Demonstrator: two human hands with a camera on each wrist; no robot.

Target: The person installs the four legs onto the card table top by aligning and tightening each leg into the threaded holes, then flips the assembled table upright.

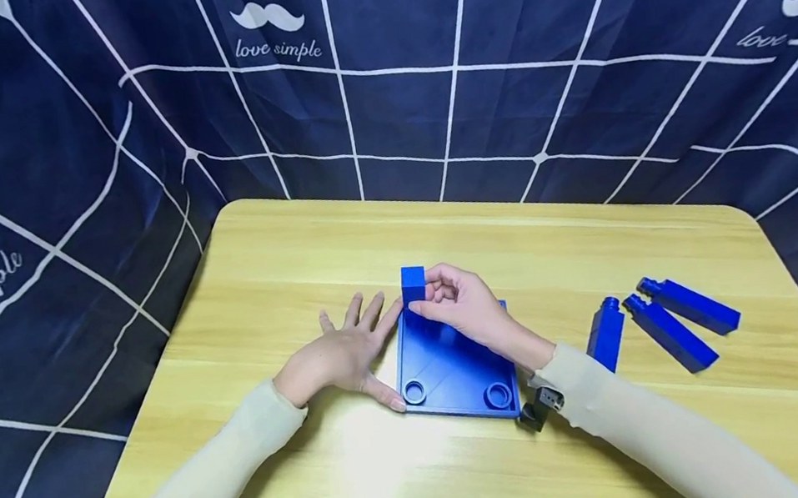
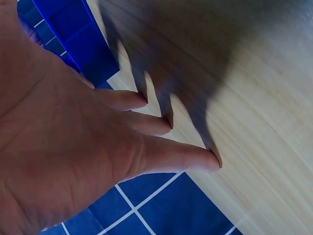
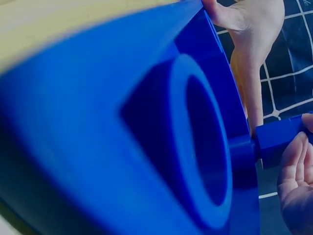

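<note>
Blue bar upright, long axis vertical.

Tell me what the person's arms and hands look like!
Both arms wear long, plain, cream-coloured sleeves: the left sleeve and the right sleeve end near the wrists. The left hand and right hand are bare, with no gloves. A small, dark gadget shows by the right cuff.
</note>
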